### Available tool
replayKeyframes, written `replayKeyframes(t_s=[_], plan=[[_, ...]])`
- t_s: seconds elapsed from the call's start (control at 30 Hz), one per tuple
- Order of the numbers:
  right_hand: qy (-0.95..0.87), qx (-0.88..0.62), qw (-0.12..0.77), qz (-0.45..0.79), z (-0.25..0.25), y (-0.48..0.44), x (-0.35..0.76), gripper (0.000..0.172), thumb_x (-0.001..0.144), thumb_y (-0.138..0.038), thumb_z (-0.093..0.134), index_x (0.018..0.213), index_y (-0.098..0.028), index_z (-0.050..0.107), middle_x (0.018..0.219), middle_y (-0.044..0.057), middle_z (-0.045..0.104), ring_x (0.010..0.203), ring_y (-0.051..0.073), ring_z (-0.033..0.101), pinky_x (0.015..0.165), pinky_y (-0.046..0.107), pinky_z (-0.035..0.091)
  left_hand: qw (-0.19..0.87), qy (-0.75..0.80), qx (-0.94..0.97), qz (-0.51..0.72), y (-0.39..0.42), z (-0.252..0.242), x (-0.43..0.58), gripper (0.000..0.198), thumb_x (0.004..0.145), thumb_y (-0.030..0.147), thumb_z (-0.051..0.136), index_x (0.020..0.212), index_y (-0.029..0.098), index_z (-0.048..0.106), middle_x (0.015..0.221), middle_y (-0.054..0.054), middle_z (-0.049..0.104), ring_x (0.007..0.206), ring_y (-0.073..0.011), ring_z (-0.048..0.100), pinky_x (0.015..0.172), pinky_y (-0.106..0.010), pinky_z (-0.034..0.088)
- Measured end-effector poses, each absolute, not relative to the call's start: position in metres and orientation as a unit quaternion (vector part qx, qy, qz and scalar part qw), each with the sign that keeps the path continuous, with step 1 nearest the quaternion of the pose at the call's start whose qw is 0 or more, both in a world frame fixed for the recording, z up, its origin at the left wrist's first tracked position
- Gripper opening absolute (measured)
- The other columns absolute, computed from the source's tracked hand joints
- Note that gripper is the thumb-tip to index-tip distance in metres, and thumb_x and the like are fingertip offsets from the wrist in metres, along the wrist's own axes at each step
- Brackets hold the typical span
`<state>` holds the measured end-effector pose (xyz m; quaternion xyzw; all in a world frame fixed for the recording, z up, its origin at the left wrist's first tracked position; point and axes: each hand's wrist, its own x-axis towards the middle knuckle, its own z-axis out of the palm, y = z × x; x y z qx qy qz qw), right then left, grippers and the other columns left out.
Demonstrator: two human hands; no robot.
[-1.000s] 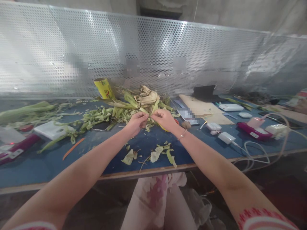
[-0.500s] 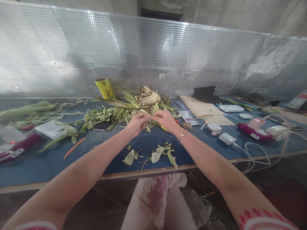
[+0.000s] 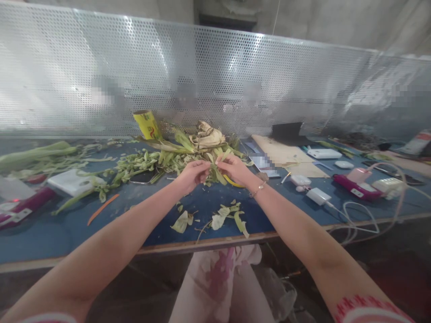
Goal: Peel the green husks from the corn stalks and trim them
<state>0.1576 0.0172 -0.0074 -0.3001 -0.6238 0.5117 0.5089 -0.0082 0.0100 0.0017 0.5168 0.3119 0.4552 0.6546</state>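
Observation:
Above the blue table, my left hand (image 3: pixel 195 175) is closed, thumb and fingers pinching one side of a green leaf strip (image 3: pixel 219 176) that looks like corn husk. From the other side my right hand (image 3: pixel 235 169), with a bracelet at the wrist, pinches the same piece. Its narrow ends stick out above and below the fingertips; how it is folded between them cannot be made out. Just behind the hands lies a heap of green husk pieces (image 3: pixel 166 157), with dried pale husks (image 3: pixel 207 134) on top. Pale leaf scraps (image 3: pixel 220 217) lie on the table nearer to me.
A yellow tube (image 3: pixel 147 124) stands at the back left by the perforated metal screen (image 3: pixel 215 63). Left are a phone (image 3: pixel 143 177), an orange strip (image 3: pixel 103 209) and a purple power strip (image 3: pixel 27 208). Right are cardboard (image 3: pixel 286 154), a white charger (image 3: pixel 318 196) and looping cables (image 3: pixel 362 218).
The green strip between my hands has turned, and its lower end now hangs down toward the table. My right hand's fingers have shifted slightly; the left hand is almost where it was.

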Motion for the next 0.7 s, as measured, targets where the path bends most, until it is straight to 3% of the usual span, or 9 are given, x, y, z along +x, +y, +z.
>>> replayKeyframes(t_s=[0.17, 0.37, 0.43, 0.53, 0.63, 0.7], plan=[[-0.587, -0.293, 0.569, 0.496, -0.008, 0.017, 0.152, 0.025, 0.065, -0.036, 0.067, 0.074, -0.019, 0.052, 0.061, -0.004, 0.055, 0.055, 0.009, 0.054, 0.055, 0.023, 0.044, 0.693, 0.289, 0.389, 0.534, 0.007, 0.008, -0.006, 0.014, 0.071, 0.025, 0.059, 0.079, 0.014, 0.057, 0.066, -0.003, 0.061, 0.058, -0.0100, 0.057, 0.057, -0.023, 0.047], [-0.562, -0.295, 0.620, 0.462, -0.014, 0.022, 0.149, 0.025, 0.062, -0.033, 0.070, 0.068, -0.018, 0.052, 0.062, -0.003, 0.058, 0.058, 0.009, 0.058, 0.061, 0.025, 0.049, 0.684, 0.333, 0.366, 0.536, 0.011, 0.001, -0.001, 0.028, 0.068, 0.039, 0.064, 0.068, 0.014, 0.053, 0.065, -0.003, 0.058, 0.061, -0.0116, 0.057, 0.060, -0.026, 0.047], [-0.565, -0.294, 0.627, 0.448, -0.015, 0.022, 0.149, 0.024, 0.062, -0.032, 0.071, 0.066, -0.018, 0.052, 0.062, -0.003, 0.058, 0.059, 0.010, 0.058, 0.061, 0.026, 0.049, 0.612, 0.353, 0.448, 0.548, 0.012, -0.003, 0.000, 0.031, 0.064, 0.042, 0.067, 0.070, 0.014, 0.054, 0.065, -0.002, 0.056, 0.060, -0.0110, 0.054, 0.060, -0.025, 0.045], [-0.595, -0.305, 0.619, 0.411, -0.015, 0.021, 0.149, 0.022, 0.062, -0.031, 0.071, 0.065, -0.017, 0.054, 0.061, -0.003, 0.057, 0.058, 0.009, 0.057, 0.059, 0.024, 0.049, 0.395, 0.411, 0.617, 0.543, 0.011, -0.006, 0.000, 0.030, 0.058, 0.037, 0.071, 0.074, 0.015, 0.057, 0.070, -0.001, 0.055, 0.065, -0.0104, 0.051, 0.063, -0.024, 0.041], [-0.635, -0.321, 0.600, 0.366, -0.014, 0.018, 0.148, 0.020, 0.064, -0.031, 0.069, 0.064, -0.017, 0.055, 0.061, -0.003, 0.058, 0.056, 0.009, 0.056, 0.056, 0.023, 0.047, 0.193, 0.452, 0.701, 0.517, 0.010, -0.004, -0.002, 0.021, 0.061, 0.031, 0.068, 0.070, 0.016, 0.058, 0.073, -0.001, 0.055, 0.067, -0.0115, 0.049, 0.065, -0.025, 0.040], [-0.645, -0.326, 0.594, 0.354, -0.013, 0.016, 0.148, 0.020, 0.065, -0.033, 0.068, 0.064, -0.017, 0.056, 0.061, -0.003, 0.059, 0.056, 0.009, 0.056, 0.057, 0.023, 0.047, 0.146, 0.455, 0.724, 0.497, 0.009, -0.002, -0.004, 0.017, 0.067, 0.032, 0.063, 0.070, 0.016, 0.057, 0.070, -0.001, 0.056, 0.064, -0.0119, 0.048, 0.063, -0.025, 0.040]])
